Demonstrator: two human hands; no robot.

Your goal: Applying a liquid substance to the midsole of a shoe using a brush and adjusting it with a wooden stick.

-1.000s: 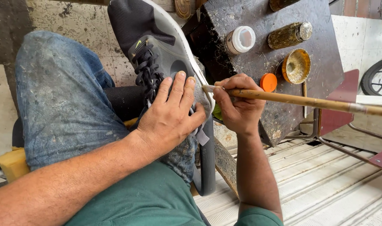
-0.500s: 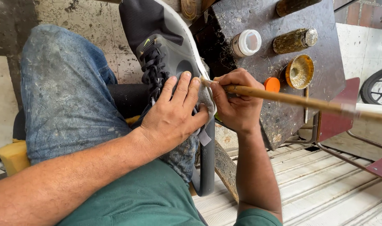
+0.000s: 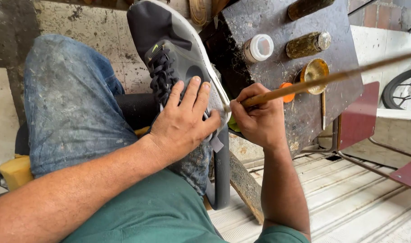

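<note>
I see the grey sneaker (image 3: pixel 178 54) lying across my lap, on the jeans-clad thigh, sole edge turned toward the dark desk (image 3: pixel 268 85). My left hand (image 3: pixel 185 121) lies flat on its side with fingers spread, pressing it down. My right hand (image 3: pixel 257 119) is curled around a long wooden stick (image 3: pixel 331 78), whose tip touches the sneaker's white sole rim. On the desk beyond sit a white-capped jar (image 3: pixel 258 47), a grimy bottle (image 3: pixel 308 44) on its side, a small brass tin (image 3: pixel 314 69) and an orange lid (image 3: pixel 286 92) near the desk's near edge.
</note>
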